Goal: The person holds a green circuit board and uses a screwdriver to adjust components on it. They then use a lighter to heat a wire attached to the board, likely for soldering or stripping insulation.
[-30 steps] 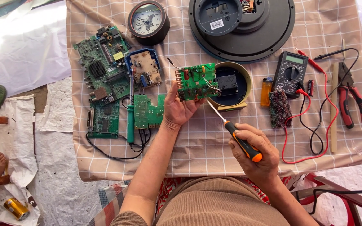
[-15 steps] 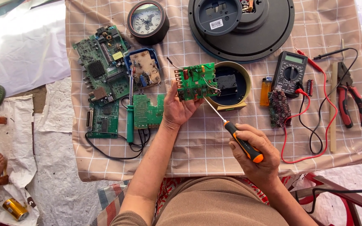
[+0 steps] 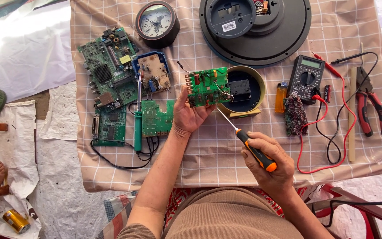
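Note:
My left hand (image 3: 190, 116) holds a small green circuit board (image 3: 207, 86) by its lower edge, lifted a little above the checked cloth (image 3: 208, 155). My right hand (image 3: 268, 163) grips a screwdriver (image 3: 244, 138) by its black and orange handle. Its metal shaft points up and left, with the tip at the board's lower right corner. A round tan clock case (image 3: 255, 88) with a black mechanism lies just right of the board.
Several green circuit boards (image 3: 109, 73) and a soldering iron (image 3: 138, 124) lie at the left. A small round clock (image 3: 157, 23) and a large black clock back (image 3: 257, 26) sit at the top. A multimeter (image 3: 306, 79) with red and black leads, a lighter (image 3: 281, 96) and pliers (image 3: 370, 108) lie at the right.
The screwdriver tip has stayed at the board's lower right corner. Both hands have barely shifted.

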